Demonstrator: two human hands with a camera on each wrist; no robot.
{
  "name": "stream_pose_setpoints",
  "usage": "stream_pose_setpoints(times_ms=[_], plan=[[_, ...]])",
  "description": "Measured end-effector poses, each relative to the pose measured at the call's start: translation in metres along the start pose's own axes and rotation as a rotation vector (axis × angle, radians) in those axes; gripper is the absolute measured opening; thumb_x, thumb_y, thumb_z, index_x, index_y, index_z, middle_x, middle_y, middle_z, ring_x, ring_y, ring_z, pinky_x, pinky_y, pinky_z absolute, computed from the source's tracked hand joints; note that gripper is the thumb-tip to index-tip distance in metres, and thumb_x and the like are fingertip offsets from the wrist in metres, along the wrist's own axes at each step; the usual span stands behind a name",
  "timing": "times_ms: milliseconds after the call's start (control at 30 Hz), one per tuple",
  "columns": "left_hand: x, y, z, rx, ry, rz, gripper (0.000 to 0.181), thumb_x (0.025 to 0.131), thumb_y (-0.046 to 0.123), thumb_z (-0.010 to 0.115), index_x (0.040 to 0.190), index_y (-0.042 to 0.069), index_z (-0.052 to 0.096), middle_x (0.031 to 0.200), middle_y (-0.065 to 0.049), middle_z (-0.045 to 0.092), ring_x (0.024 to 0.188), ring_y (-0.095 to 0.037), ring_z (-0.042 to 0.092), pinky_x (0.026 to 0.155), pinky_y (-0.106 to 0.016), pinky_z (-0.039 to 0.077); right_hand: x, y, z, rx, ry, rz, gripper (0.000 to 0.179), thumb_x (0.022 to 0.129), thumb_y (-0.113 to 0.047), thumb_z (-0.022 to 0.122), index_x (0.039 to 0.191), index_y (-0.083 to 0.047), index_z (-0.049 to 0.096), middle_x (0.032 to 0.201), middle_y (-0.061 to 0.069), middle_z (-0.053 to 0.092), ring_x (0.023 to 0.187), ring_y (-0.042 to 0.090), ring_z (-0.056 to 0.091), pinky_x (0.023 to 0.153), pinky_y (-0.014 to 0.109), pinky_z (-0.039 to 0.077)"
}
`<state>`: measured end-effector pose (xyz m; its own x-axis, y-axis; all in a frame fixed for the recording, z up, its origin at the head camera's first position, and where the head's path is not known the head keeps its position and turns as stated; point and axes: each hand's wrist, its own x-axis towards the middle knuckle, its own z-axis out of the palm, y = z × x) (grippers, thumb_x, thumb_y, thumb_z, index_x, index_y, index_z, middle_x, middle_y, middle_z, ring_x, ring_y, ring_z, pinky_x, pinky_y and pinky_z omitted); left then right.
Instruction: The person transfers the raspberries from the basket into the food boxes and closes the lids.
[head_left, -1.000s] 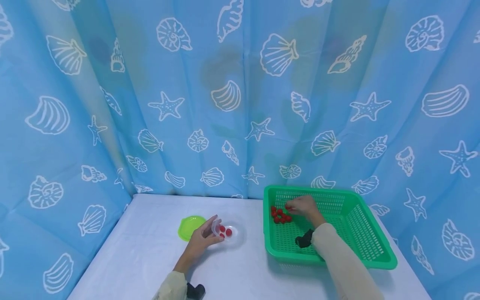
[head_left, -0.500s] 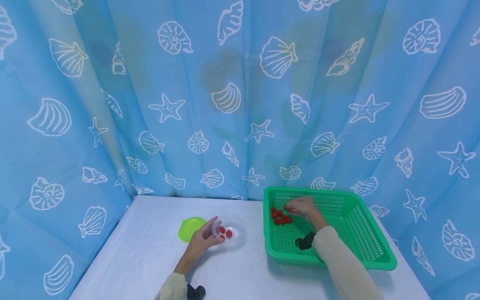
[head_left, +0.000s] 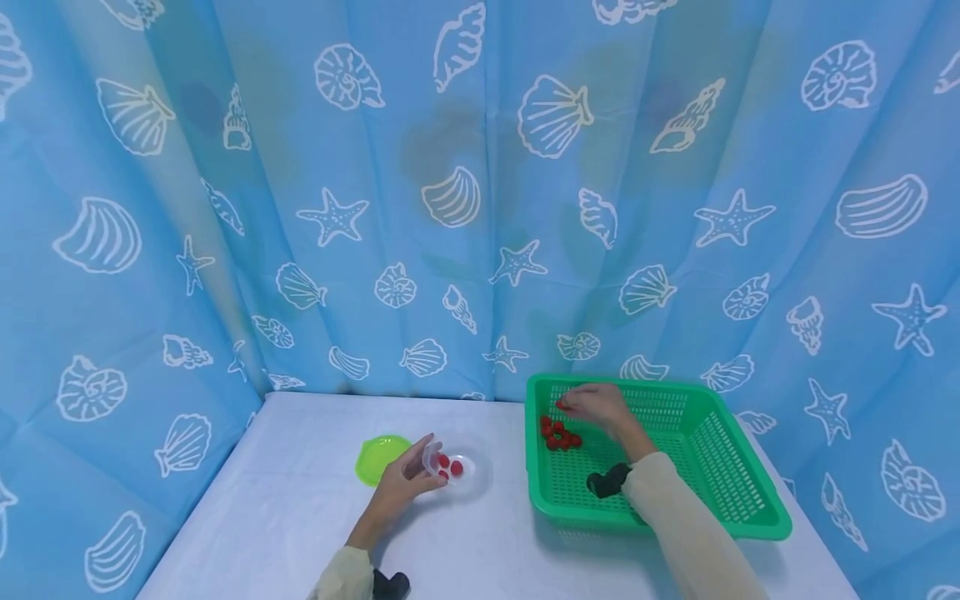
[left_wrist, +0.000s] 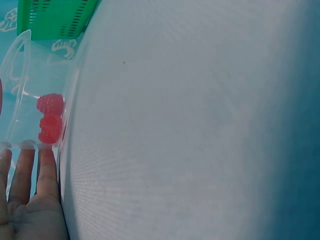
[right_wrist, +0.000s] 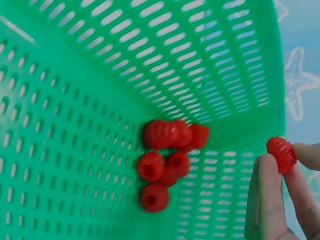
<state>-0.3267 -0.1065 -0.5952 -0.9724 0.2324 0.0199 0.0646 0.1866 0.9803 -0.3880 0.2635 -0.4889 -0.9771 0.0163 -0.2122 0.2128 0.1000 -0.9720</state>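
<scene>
My right hand (head_left: pixel 600 410) pinches a red raspberry (right_wrist: pixel 281 154) between thumb and fingertips, raised above the others inside the green basket (head_left: pixel 585 512). Several more raspberries (right_wrist: pixel 155 196) lie clustered in that basket's far left corner. On the white table, my left hand (head_left: pixel 399 487) holds a small clear plastic container (left_wrist: pixel 30 65) by its side, thumb and fingers spread around it. A few raspberries (left_wrist: pixel 50 129) sit inside the container. Part of the left thumb is cut off in the left wrist view.
A lime-green lid (head_left: pixel 379 458) lies on the white tabletop (head_left: pixel 465 550), just left of the container. Behind the table hangs a blue curtain (head_left: pixel 480 250) with white shell prints. The basket's slotted walls stand around my right hand.
My right hand has lifted slightly and shifted left with the pinched raspberry, away from the cluster. The left hand and the container have stayed in place.
</scene>
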Motion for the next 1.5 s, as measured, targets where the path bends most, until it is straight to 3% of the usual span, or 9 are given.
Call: stream_pose_setpoints(times_ms=[267,633,933,1133,1500], plan=[[0.000,0.002,0.000,0.000,-0.008,0.006,0.080,0.084,0.032,0.077,0.151,0.021,0.037,0.145,-0.002,0.050,0.138,-0.032,0.038,0.107,-0.050,0.038,-0.008,-0.021,0.015,-0.003,-0.067,-0.062,0.038,0.094,-0.009,0.064,0.125,0.012,0.056,0.120,0.025,0.061,0.115,0.038,0.059,0.095,0.042,0.051],[-0.001,-0.002,-0.001,0.014,0.001,0.008,0.079,0.084,0.032,0.078,0.151,0.022,0.037,0.145,-0.002,0.050,0.138,-0.031,0.038,0.107,-0.048,0.038,-0.014,-0.037,0.062,-0.014,-0.102,-0.137,0.031,0.087,-0.007,0.073,0.111,0.011,0.066,0.104,0.022,0.070,0.100,0.035,0.068,0.091,0.047,0.053],[-0.001,-0.003,0.001,0.012,0.003,0.013,0.081,0.083,0.034,0.078,0.151,0.022,0.037,0.145,-0.001,0.050,0.138,-0.030,0.039,0.106,-0.046,0.040,-0.021,-0.040,0.110,-0.077,-0.116,-0.117,0.024,0.085,-0.012,0.077,0.103,0.003,0.072,0.098,0.014,0.072,0.090,0.025,0.071,0.079,0.035,0.058],[0.001,-0.003,0.001,0.022,0.010,0.011,0.081,0.083,0.035,0.078,0.151,0.024,0.037,0.145,0.001,0.050,0.138,-0.030,0.039,0.106,-0.046,0.040,-0.023,-0.039,0.137,-0.165,-0.144,-0.125,0.029,0.084,-0.022,0.078,0.106,-0.004,0.073,0.099,0.009,0.072,0.090,0.022,0.071,0.082,0.036,0.058],[-0.001,-0.002,0.001,0.007,0.022,0.005,0.077,0.083,0.035,0.078,0.150,0.027,0.040,0.147,0.000,0.048,0.136,-0.031,0.042,0.103,-0.049,0.043,-0.038,-0.020,0.181,-0.262,-0.139,-0.098,0.021,0.082,-0.021,0.080,0.100,-0.010,0.075,0.091,0.002,0.071,0.085,0.018,0.070,0.084,0.037,0.057]])
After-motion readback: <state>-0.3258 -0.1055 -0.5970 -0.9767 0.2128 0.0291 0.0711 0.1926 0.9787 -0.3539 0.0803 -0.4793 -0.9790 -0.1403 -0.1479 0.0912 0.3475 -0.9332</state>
